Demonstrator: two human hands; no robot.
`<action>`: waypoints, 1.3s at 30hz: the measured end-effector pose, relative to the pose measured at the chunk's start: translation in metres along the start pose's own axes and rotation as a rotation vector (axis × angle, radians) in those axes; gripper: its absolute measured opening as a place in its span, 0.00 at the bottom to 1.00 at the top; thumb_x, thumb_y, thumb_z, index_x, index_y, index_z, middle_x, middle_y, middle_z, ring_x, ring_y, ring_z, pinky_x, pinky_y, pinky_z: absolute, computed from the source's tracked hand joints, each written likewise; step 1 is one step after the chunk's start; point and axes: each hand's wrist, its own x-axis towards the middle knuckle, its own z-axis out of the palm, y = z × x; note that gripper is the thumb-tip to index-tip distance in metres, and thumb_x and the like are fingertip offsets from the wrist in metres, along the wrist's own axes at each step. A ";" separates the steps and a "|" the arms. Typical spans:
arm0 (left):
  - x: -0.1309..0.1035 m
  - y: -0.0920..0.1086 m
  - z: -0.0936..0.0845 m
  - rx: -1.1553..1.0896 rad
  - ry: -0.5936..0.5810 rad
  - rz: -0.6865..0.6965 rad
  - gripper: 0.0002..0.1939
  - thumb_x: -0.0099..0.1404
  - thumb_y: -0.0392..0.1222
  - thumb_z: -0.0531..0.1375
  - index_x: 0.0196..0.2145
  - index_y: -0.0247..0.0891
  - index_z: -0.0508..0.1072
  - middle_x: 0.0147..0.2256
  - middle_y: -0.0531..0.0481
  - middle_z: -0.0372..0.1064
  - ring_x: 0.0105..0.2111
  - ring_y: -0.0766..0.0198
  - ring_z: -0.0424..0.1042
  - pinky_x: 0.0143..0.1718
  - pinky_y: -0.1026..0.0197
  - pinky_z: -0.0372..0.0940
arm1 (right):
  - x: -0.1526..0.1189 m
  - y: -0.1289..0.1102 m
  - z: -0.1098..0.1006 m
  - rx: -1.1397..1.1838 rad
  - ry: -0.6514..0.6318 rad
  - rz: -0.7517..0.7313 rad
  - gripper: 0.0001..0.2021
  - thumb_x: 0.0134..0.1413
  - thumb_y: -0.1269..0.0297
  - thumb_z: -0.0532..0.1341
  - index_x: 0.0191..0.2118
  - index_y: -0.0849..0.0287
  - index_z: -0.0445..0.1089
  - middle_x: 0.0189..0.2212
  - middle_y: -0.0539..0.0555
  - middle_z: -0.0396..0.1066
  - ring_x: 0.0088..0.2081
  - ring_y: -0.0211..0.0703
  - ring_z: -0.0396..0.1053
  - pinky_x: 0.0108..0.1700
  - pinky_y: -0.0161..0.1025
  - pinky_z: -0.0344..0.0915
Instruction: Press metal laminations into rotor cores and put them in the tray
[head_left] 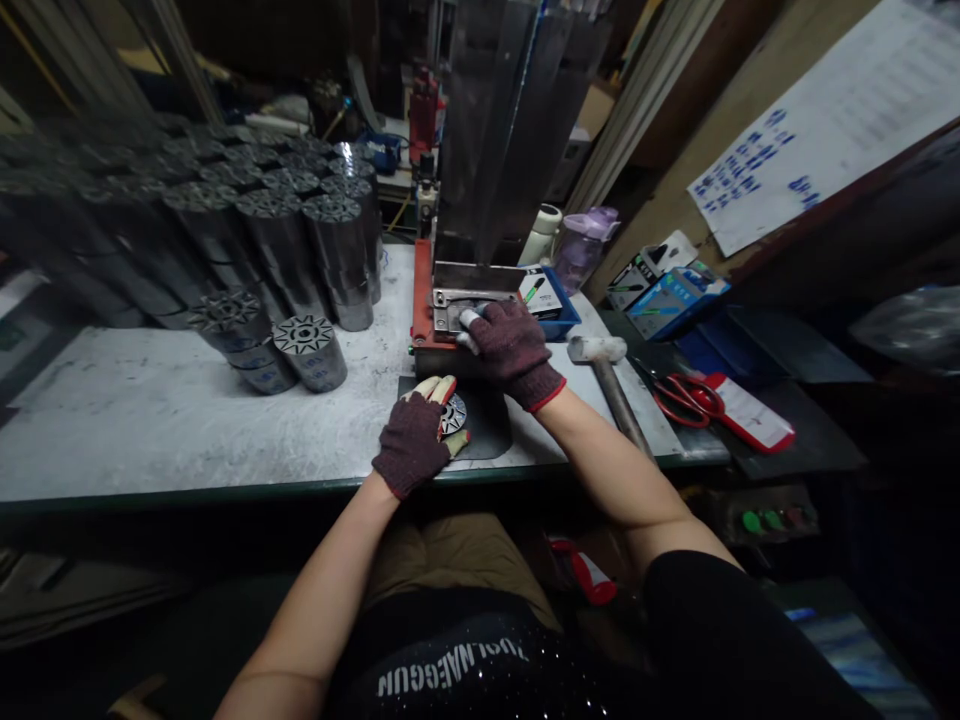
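Note:
My left hand (415,437), in a dark maroon glove with pale fingertips, is closed around a small slotted metal core (453,415) at the front of the bench. The core stands on a dark mat (491,425), and my palm hides part of it. My right hand (516,345), gloved alike, reaches to the metal plate of an orange-based press fixture (424,300). Its fingers are curled at the plate's opening, and what they grip there is hidden. Two slotted core stacks, a nearer one (311,352) and a leaning one (247,340), stand to the left.
Many stacked metal cores (341,250) fill the bench's back left. Right of the fixture are a blue tray (562,318), a hammer (611,375), red-handled scissors (688,400) and small boxes (667,295). A purple bottle (585,245) stands behind. A tall clear guard (510,130) rises over the fixture.

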 end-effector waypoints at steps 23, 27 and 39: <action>-0.004 -0.009 -0.003 -0.115 0.017 0.045 0.40 0.60 0.45 0.67 0.66 0.39 0.59 0.63 0.40 0.62 0.63 0.48 0.62 0.64 0.44 0.59 | -0.055 -0.036 0.009 0.093 -0.526 -0.153 0.17 0.68 0.62 0.52 0.56 0.57 0.72 0.48 0.61 0.78 0.50 0.53 0.75 0.45 0.41 0.66; 0.000 -0.006 -0.007 -0.077 0.000 -0.032 0.40 0.57 0.50 0.69 0.64 0.39 0.62 0.60 0.39 0.66 0.59 0.47 0.66 0.60 0.46 0.63 | -0.051 -0.036 0.009 0.055 -0.527 -0.078 0.19 0.69 0.59 0.52 0.58 0.58 0.70 0.46 0.63 0.78 0.47 0.54 0.76 0.42 0.41 0.66; 0.002 -0.004 -0.003 0.076 0.007 -0.038 0.40 0.58 0.50 0.68 0.65 0.41 0.62 0.58 0.40 0.68 0.58 0.46 0.67 0.60 0.46 0.62 | -0.020 -0.043 0.004 0.018 -0.529 -0.213 0.16 0.64 0.66 0.55 0.47 0.62 0.79 0.42 0.65 0.79 0.45 0.55 0.77 0.44 0.43 0.67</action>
